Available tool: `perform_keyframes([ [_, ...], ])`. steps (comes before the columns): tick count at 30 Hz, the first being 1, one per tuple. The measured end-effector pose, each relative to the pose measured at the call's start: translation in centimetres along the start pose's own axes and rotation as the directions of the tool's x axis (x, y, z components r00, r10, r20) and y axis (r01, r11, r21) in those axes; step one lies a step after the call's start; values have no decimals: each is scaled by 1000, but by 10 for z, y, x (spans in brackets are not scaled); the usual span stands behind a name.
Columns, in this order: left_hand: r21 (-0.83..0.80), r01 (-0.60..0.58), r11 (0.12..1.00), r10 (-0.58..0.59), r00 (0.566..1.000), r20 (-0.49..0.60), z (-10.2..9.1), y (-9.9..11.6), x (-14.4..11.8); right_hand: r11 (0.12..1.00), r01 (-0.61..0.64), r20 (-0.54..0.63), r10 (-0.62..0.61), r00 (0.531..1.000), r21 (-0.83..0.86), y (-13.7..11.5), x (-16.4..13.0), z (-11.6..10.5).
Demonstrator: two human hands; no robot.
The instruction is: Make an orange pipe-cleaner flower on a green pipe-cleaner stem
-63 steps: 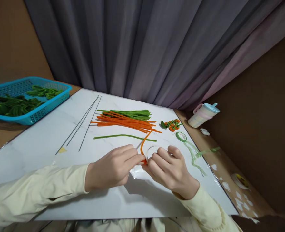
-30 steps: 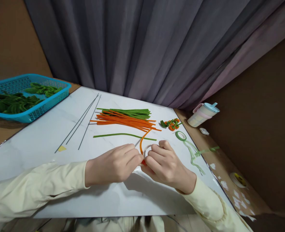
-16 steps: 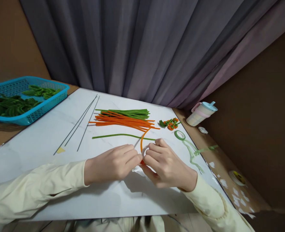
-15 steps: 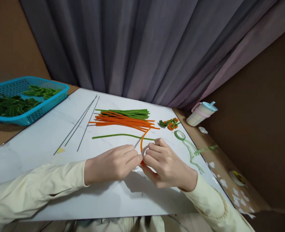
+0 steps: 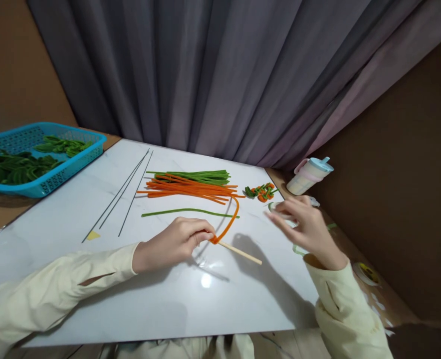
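From the head view, your left hand [image 5: 175, 243] rests on the white surface [image 5: 93, 294] near its middle, fingers [image 5: 201, 233] pinched shut on the spot where an orange pipe cleaner [image 5: 228, 223] meets a thin wooden stick [image 5: 240, 253]. The stick's long axis runs from that pinch toward the near right edge of the surface, lying flat. The pipe cleaner arcs the other way, up and back toward the far edge, where its free end reaches the orange bundle [image 5: 190, 189]. A single green pipe cleaner [image 5: 183, 212] lies just beyond your left knuckles.

Your right hand [image 5: 306, 227] hovers over the right edge, fingers loosely spread and holding nothing that you can make out; it is blurred. It sits just above the green tape roll [image 5: 275, 206], which it partly hides, and well apart from the stick, so your left hand is the nearer one to the stick.

Farther off, the green bundle [image 5: 198, 175] lies against the orange one, thin wires [image 5: 125, 192] cross the left half, and a blue basket [image 5: 37, 154] stands past the left edge.
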State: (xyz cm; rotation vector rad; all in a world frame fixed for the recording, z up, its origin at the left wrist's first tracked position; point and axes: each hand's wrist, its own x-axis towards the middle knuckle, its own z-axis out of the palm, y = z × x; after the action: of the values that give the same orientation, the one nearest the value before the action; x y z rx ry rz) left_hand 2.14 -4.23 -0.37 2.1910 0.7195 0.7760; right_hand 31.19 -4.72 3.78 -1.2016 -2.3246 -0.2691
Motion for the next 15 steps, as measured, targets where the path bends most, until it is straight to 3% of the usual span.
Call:
perform_keyframes([
  [2,-103,176,979,-173,984,34,0,-1,2,963,-174,-86,159,984,-208,45,-28,-4],
  [4,-198,297,934,-288,955,78,0,-1,3,907,-281,-55,278,959,-312,89,-63,-5],
  [6,-284,368,885,-340,929,143,0,0,4,829,-388,-124,370,921,-402,122,-96,-4],
  [8,-365,433,824,-375,900,220,0,2,5,826,-401,-110,391,914,-395,141,-122,-2],
  [12,-499,538,679,-438,843,314,1,8,7,841,-417,-141,393,909,-345,140,-135,0],
  [15,-562,555,614,-434,832,347,2,9,6,865,-422,-190,381,905,-272,109,-110,6],
])
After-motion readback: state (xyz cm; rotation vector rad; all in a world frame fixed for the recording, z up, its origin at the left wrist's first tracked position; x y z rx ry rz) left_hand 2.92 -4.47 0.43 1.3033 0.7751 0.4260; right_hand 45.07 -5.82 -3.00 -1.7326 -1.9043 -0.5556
